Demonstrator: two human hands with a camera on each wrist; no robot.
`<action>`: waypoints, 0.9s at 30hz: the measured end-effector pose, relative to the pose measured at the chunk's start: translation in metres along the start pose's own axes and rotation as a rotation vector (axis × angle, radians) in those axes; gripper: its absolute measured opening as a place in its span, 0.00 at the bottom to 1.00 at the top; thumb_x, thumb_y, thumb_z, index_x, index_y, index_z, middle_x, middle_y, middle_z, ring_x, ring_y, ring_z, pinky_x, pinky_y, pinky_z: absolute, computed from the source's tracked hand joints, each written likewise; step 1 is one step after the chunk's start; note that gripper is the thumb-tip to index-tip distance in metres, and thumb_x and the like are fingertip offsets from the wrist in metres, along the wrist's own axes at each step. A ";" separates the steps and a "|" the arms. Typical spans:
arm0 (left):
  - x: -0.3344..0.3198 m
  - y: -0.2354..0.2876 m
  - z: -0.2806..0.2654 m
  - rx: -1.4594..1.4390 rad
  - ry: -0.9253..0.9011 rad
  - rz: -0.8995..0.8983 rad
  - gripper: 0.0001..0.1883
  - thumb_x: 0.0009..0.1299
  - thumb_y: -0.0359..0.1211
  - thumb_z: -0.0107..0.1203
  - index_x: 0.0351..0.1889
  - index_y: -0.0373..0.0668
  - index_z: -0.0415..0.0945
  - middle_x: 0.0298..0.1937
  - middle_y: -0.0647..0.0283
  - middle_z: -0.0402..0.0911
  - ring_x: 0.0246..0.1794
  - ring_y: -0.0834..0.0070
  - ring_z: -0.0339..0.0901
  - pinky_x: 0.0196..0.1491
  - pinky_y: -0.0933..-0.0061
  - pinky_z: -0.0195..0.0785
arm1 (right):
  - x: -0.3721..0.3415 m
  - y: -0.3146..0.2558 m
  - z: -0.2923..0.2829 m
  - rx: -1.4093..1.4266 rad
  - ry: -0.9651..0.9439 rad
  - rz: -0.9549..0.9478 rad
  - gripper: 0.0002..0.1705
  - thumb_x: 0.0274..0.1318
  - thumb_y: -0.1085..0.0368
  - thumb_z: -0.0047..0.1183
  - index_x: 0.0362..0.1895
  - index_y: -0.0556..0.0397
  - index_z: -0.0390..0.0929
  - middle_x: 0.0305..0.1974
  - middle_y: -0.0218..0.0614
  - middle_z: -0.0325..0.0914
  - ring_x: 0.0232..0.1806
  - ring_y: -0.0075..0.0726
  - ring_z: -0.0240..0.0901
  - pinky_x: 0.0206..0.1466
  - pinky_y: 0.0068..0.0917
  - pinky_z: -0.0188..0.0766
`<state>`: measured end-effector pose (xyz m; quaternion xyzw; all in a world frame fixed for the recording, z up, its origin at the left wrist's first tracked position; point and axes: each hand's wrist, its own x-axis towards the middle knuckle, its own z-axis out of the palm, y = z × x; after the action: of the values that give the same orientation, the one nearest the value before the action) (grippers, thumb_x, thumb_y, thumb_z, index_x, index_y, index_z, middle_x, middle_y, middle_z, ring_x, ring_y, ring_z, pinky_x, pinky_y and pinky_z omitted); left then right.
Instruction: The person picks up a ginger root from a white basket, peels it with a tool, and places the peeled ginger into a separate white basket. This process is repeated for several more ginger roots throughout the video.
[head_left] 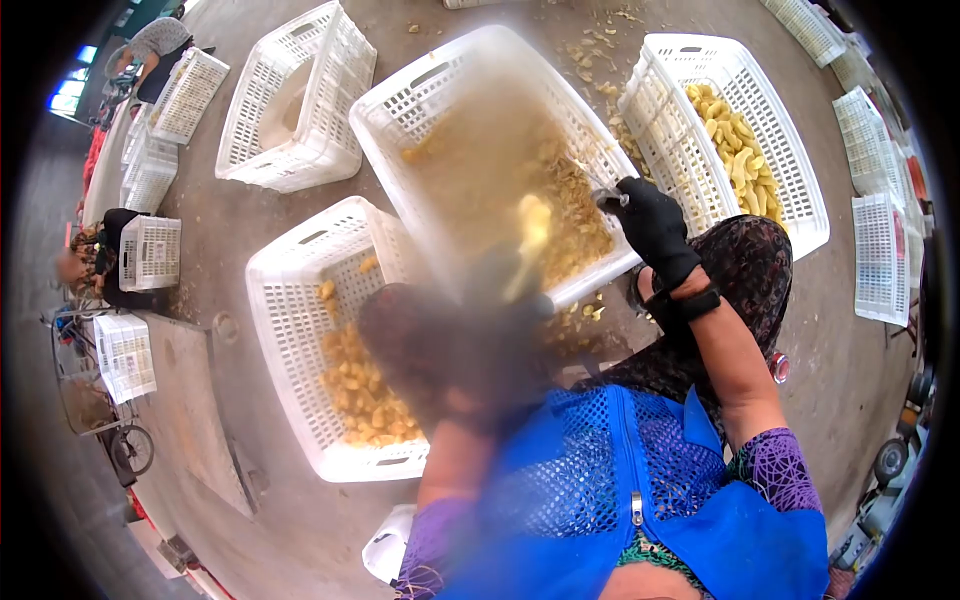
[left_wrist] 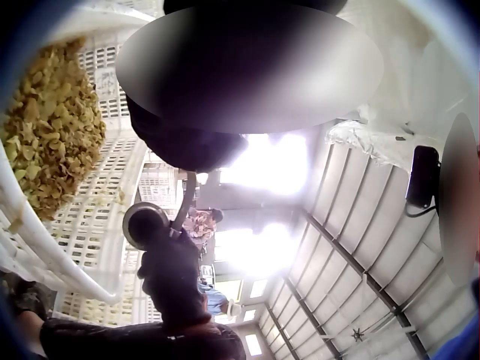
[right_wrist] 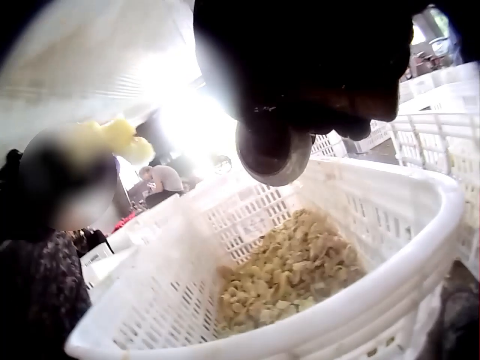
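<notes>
Blue vest (head_left: pixel 580 470) nearest. Right hand (head_left: pixel 655 228) grips metal tool (head_left: pixel 608 196) by white crate (head_left: pixel 583 97)'s right rim; blurred left hand (head_left: pixel 490 350) holds yellow piece (head_left: pixel 536 222).

In the head view, the floor (head_left: pixel 215 265) is lit by soft, fairly even daylight, and a small window (head_left: pixel 68 92) is burnt to bluish white. The middle crate (head_left: pixel 402 98) is veiled by a hazy patch; the yellow piece (head_left: pixel 535 222) and the left hand (head_left: pixel 490 335) are smeared, while the right hand (head_left: pixel 655 225) is shown more clearly. Straight lines are bent towards black, rounded edges. In the left wrist view, glare is thrown from bright openings (left_wrist: pixel 274 165), and near shapes are darkened. In the right wrist view, the background is washed out by backlight, and a faint shine is caught on the metal tool (right_wrist: pixel 292 166).
</notes>
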<state>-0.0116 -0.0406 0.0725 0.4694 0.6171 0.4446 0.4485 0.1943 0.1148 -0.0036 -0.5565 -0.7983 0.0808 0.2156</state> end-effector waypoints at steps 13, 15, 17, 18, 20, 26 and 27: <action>-0.003 0.046 0.005 0.233 -0.149 0.048 0.25 0.66 0.30 0.47 0.63 0.39 0.61 0.54 0.61 0.71 0.53 0.66 0.68 0.57 0.73 0.61 | -0.012 -0.037 -0.030 0.234 -0.071 -0.411 0.07 0.46 0.65 0.58 0.30 0.46 0.74 0.25 0.36 0.74 0.24 0.48 0.74 0.27 0.38 0.69; 0.002 0.050 0.010 -0.644 -0.159 -0.441 0.25 0.65 0.29 0.49 0.62 0.38 0.62 0.54 0.61 0.71 0.53 0.65 0.68 0.59 0.73 0.59 | -0.013 -0.031 -0.026 0.202 -0.083 -0.394 0.07 0.45 0.67 0.58 0.30 0.46 0.74 0.25 0.36 0.74 0.24 0.47 0.74 0.27 0.39 0.69; 0.004 0.045 0.012 -0.498 -0.163 -0.316 0.25 0.65 0.29 0.49 0.62 0.38 0.62 0.54 0.61 0.71 0.53 0.65 0.68 0.58 0.73 0.59 | -0.015 -0.029 -0.028 0.157 -0.102 -0.381 0.07 0.44 0.67 0.58 0.30 0.46 0.74 0.26 0.35 0.74 0.24 0.47 0.74 0.27 0.39 0.68; 0.005 0.041 0.013 -0.437 -0.151 -0.267 0.25 0.65 0.29 0.49 0.61 0.38 0.63 0.54 0.61 0.71 0.53 0.65 0.68 0.58 0.73 0.59 | -0.015 -0.029 -0.030 0.112 -0.123 -0.374 0.07 0.44 0.67 0.58 0.30 0.46 0.74 0.26 0.35 0.74 0.24 0.47 0.74 0.27 0.39 0.68; 0.007 0.036 0.013 -0.351 -0.129 -0.195 0.25 0.65 0.29 0.50 0.61 0.38 0.63 0.54 0.61 0.71 0.53 0.65 0.68 0.58 0.72 0.60 | -0.015 -0.030 -0.035 0.129 -0.087 -0.358 0.07 0.44 0.67 0.58 0.31 0.45 0.74 0.26 0.35 0.74 0.24 0.46 0.74 0.27 0.39 0.68; 0.002 0.031 0.015 -0.196 -0.083 -0.084 0.24 0.65 0.28 0.50 0.61 0.38 0.63 0.53 0.60 0.72 0.53 0.65 0.69 0.58 0.72 0.60 | -0.014 -0.026 -0.036 0.154 -0.015 -0.370 0.08 0.44 0.67 0.57 0.32 0.44 0.75 0.26 0.35 0.74 0.23 0.45 0.74 0.26 0.38 0.68; 0.003 0.030 0.016 -0.189 -0.083 -0.079 0.24 0.65 0.28 0.50 0.61 0.38 0.63 0.53 0.60 0.72 0.53 0.65 0.69 0.58 0.72 0.60 | -0.014 -0.025 -0.035 0.160 -0.025 -0.377 0.08 0.44 0.67 0.57 0.32 0.43 0.76 0.26 0.35 0.74 0.23 0.45 0.73 0.26 0.38 0.68</action>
<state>0.0090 -0.0312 0.0978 0.4183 0.5715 0.4631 0.5329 0.1917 0.0890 0.0336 -0.3775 -0.8820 0.1091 0.2603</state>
